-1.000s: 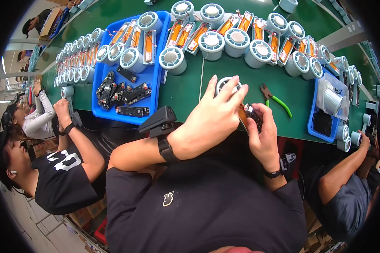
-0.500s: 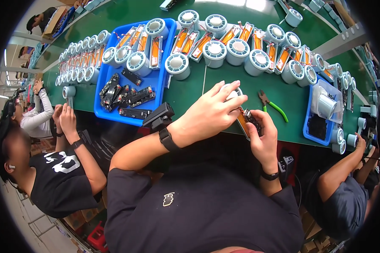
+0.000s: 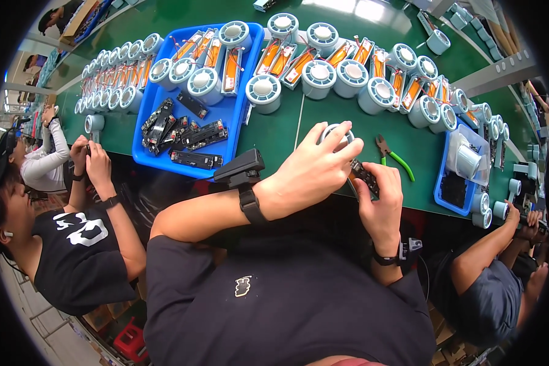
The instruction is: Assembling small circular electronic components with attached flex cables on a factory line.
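My left hand (image 3: 308,171) is closed over the round head of a light-blue handheld fan body (image 3: 335,132), its fingers spread across the top. Most of that body is hidden behind the hand. At its handle end, my right hand (image 3: 384,198) pinches a narrow black circuit module (image 3: 365,175) between thumb and fingers. The module lies along the open handle; whether it is fully seated I cannot tell. To the right of my hands, green-handled cutting pliers (image 3: 396,158) rest on the green table (image 3: 274,134).
Ahead stands a row of similar fan bodies (image 3: 319,73) with orange batteries and red wires. At left, a blue tray (image 3: 139,137) holds fan bodies and loose black modules (image 3: 192,158). A small blue bin (image 3: 439,194) sits at right. Co-workers (image 3: 91,244) work on both sides.
The orange battery seen in the handle half a second ago is now covered from view by the module and my hands. My right hand has tilted slightly. The whole view has shifted a little.
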`<state>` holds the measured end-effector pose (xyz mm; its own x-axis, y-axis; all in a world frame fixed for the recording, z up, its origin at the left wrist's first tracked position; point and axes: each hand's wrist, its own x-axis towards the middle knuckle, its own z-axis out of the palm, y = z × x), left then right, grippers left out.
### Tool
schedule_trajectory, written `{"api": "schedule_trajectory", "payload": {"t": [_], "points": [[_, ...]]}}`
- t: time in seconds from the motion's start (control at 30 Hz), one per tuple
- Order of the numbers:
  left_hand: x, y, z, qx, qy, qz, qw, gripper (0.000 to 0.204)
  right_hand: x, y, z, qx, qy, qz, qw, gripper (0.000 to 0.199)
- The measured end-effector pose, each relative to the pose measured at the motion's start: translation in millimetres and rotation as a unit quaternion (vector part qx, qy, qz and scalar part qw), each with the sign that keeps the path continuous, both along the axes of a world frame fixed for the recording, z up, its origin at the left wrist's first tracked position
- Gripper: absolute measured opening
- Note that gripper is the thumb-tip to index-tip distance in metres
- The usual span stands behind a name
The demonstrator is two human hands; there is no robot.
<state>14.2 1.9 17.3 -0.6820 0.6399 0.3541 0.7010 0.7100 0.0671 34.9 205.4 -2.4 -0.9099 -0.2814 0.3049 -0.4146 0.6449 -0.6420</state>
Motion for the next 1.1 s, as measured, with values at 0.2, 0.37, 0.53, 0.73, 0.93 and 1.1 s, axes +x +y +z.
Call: {"api": "schedule_trajectory", "payload": {"t": [0.2,0.37,0.53,0.73,0.93,1.1], "points": [[-13,-19,-14,0.101,0.006,-0.063,0.993,0.012,-3,-1,2,-0.030,-0.013,-0.007,0.999,0.031],[-11,-27,-10,0.138,-0.017,-0.062,0.988,0.009,-3,-7,2,-0.009,0.003,0.013,1.000,0.032],[-5,-27,-10,0.108,0.015,-0.074,0.991,0.006,1,-12,11,0.047,0.007,0.027,0.999,0.031],[-15,-26,-13,0.093,0.036,-0.078,0.992,0.006,-6,-3,8,0.049,-0.024,0.058,0.997,0.032],[-12,-22,-3,0.083,0.042,-0.051,0.994,0.012,-18,17,-10,-0.153,-0.216,0.092,0.960,0.039],[-21,-3,-14,0.101,0.055,-0.052,0.992,0.012,-13,36,-26,-0.174,-0.224,0.044,0.958,0.039]]}}
